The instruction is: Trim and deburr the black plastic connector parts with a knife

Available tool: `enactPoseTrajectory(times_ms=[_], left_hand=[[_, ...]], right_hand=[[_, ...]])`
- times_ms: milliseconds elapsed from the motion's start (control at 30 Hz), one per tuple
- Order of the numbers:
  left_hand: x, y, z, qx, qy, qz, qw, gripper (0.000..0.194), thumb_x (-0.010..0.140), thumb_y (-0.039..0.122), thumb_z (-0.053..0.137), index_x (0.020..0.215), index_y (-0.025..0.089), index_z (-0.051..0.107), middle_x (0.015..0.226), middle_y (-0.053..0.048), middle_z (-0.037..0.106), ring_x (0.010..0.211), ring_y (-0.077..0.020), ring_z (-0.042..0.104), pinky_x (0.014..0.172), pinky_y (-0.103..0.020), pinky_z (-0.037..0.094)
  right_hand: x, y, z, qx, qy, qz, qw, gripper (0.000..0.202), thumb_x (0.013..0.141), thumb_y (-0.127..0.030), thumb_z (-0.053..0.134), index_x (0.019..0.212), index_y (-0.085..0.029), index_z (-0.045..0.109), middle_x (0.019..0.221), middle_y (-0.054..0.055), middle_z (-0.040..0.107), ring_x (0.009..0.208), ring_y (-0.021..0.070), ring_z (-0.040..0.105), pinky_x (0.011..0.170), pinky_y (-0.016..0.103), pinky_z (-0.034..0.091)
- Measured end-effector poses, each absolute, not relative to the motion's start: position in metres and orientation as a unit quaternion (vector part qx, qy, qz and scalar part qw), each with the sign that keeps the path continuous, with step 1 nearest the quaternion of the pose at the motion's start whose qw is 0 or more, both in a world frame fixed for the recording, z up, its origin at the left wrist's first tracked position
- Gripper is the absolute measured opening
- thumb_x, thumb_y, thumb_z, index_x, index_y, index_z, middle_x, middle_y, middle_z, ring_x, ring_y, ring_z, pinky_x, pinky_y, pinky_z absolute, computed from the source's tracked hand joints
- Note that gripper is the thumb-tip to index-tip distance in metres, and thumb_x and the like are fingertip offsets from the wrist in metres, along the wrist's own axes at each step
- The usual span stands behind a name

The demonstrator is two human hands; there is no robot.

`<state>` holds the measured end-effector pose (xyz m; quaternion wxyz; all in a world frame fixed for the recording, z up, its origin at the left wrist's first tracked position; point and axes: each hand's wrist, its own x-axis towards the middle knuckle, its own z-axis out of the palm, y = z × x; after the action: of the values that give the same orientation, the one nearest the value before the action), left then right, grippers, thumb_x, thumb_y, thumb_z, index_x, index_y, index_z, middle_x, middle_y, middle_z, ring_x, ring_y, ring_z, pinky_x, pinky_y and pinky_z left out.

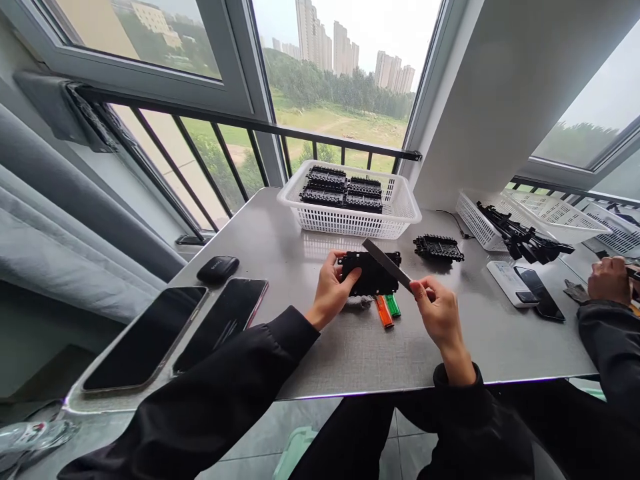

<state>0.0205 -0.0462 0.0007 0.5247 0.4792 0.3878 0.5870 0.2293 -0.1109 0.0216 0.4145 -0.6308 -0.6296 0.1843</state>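
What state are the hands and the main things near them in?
Left hand: closed on the black part
Black part: held, strip across it
Right hand: closed on the flat strip
Flat strip: held slanted
White basket: upright, partly filled
Orange piece: lying down
Black case: shut
Leftmost phone: flat, screen dark

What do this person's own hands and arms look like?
The left hand and right hand are bare, without gloves. The long black fabric left sleeve and matching right sleeve end near the wrists; no clear markings or cables show.
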Motion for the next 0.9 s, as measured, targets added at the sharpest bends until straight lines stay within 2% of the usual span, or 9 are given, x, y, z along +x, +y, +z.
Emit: enactPoseTrajectory(times_ms=[100,267,500,667,900], left_hand=[[0.022,-0.048,0.002,0.507,0.376,0.575,0.52,0.038,0.072,0.031,0.074,0.095,0.02,0.046,0.065,0.004,0.063,0.052,-0.012,0.06,0.049,-0.022,0.049],[0.022,-0.051,0.004,0.535,0.359,0.581,0.496,0.034,0.071,0.03,0.075,0.09,0.02,0.049,0.061,0.006,0.058,0.051,-0.0104,0.057,0.047,-0.02,0.044],[0.022,-0.05,0.003,0.487,0.388,0.581,0.523,0.043,0.07,0.032,0.075,0.099,0.021,0.045,0.067,0.003,0.064,0.053,-0.0145,0.063,0.05,-0.025,0.052],[0.022,-0.05,0.003,0.509,0.377,0.581,0.511,0.039,0.069,0.031,0.075,0.093,0.021,0.046,0.062,0.005,0.06,0.052,-0.0126,0.061,0.048,-0.021,0.048],[0.021,-0.048,0.002,0.484,0.396,0.596,0.504,0.041,0.069,0.03,0.075,0.097,0.021,0.045,0.068,0.003,0.064,0.054,-0.0137,0.061,0.051,-0.024,0.051]], right_hand=[[0.216,-0.111,0.018,-0.631,-0.63,0.143,0.429,0.045,0.089,-0.061,0.05,0.07,-0.02,0.056,0.059,-0.002,0.054,0.054,0.012,0.046,0.054,0.024,0.034],[0.208,-0.106,0.009,-0.649,-0.638,0.101,0.402,0.046,0.085,-0.063,0.054,0.067,-0.021,0.055,0.062,-0.001,0.058,0.056,0.0128,0.049,0.056,0.024,0.035],[0.223,-0.101,0.006,-0.689,-0.585,0.054,0.426,0.048,0.085,-0.065,0.051,0.063,-0.022,0.051,0.057,-0.001,0.055,0.052,0.0143,0.05,0.054,0.026,0.034],[0.213,-0.103,0.002,-0.667,-0.628,0.063,0.395,0.047,0.085,-0.064,0.054,0.064,-0.021,0.054,0.057,-0.002,0.056,0.05,0.0127,0.048,0.055,0.025,0.033],[0.223,-0.101,0.004,-0.689,-0.558,0.01,0.462,0.046,0.086,-0.062,0.053,0.067,-0.021,0.056,0.063,0.001,0.062,0.056,0.0144,0.053,0.06,0.026,0.037]])
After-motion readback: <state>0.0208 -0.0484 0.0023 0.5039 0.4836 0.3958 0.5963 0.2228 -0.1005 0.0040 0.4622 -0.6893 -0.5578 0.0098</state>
